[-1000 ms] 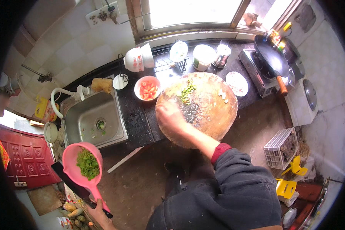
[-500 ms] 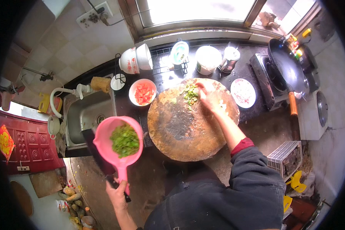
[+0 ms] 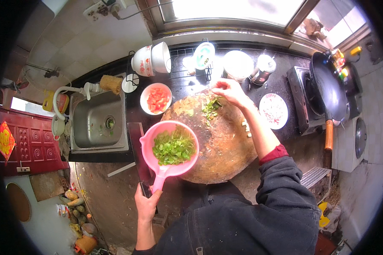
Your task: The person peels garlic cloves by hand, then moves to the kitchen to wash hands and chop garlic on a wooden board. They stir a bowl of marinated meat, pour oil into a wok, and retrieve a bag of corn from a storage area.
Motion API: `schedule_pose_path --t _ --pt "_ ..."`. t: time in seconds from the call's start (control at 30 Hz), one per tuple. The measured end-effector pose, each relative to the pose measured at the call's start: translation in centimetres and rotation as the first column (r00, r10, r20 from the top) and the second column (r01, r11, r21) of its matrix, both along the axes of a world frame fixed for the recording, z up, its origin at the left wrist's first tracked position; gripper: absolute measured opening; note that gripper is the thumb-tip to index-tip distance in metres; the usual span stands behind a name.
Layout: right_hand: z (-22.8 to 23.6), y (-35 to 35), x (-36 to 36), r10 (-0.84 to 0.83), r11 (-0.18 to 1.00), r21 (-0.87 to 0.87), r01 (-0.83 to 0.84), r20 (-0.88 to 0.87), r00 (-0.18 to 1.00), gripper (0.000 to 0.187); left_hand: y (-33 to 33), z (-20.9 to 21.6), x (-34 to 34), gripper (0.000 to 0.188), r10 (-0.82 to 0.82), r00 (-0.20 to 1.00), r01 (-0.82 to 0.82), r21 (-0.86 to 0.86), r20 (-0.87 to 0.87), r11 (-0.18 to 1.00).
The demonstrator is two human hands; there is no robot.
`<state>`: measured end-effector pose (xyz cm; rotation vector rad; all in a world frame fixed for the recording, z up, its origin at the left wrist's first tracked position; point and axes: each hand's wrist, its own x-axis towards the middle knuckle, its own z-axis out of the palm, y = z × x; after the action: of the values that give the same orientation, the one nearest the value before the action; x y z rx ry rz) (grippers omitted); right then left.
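My left hand [image 3: 147,203] grips the handle of a pink plastic scoop [image 3: 147,155] together with the handle of a cleaver [image 3: 137,138]. Chopped leafy greens [image 3: 174,146] lie in the scoop, which overlaps the near left part of a round wooden chopping board [image 3: 225,157]. The cleaver's broad blade points away from me along the scoop's left side. At the board's far edge, my right hand [image 3: 232,91] has its fingertips pinched together; what they hold, if anything, is too small to make out. Beside them lies a small heap of chopped greens [image 3: 210,109].
A bowl of cut red pieces [image 3: 157,99] stands left of the board, a plate of pale pinkish pieces [image 3: 273,111] right of it. Farther left is a steel sink [image 3: 100,142]. A wok [image 3: 327,89] rests on the stove at right. White containers [image 3: 237,64] line the back.
My left hand has brought the scoop and cleaver rightward, over the board's edge. My right hand has shifted toward the board's far edge, its fingers now pinched. The view has shifted slightly.
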<state>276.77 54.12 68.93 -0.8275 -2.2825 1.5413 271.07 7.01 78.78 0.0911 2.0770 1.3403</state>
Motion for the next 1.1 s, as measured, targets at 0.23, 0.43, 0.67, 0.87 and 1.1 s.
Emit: schedule_pose_path --t 0.23,0.43,0.67,0.87,1.1 --pt "9.6 -6.6 -7.1 0.276 0.911 -0.237 -0.337 -0.257 0.926 0.037 -3.4 0.6 0.6 0.027 -0.05 0.993 0.044 -0.058 -0.103 0.997" --pt "10.0 -9.3 -6.3 0.122 0.985 0.166 -0.037 -0.532 0.838 0.031 -4.8 0.5 1.1 0.026 0.056 0.998 -0.056 -0.007 -0.004 0.998" --pt "-2.9 -20.4 9.5 -0.155 0.735 0.672 -0.096 0.304 0.94 0.075 -9.4 1.7 -1.4 0.023 0.219 0.971 -0.225 -0.05 -0.099 0.973" --pt "-1.8 -32.2 -11.9 0.502 0.857 0.009 -0.515 0.208 0.839 0.06 -13.6 4.2 -2.8 0.026 0.397 0.899 -0.4 0.023 -0.183 0.916" --pt "-2.4 -30.2 -6.2 0.288 0.879 0.434 -0.2 -0.145 0.947 0.061 -18.7 7.5 -5.5 0.028 0.502 0.841 -0.49 0.11 -0.203 0.865"
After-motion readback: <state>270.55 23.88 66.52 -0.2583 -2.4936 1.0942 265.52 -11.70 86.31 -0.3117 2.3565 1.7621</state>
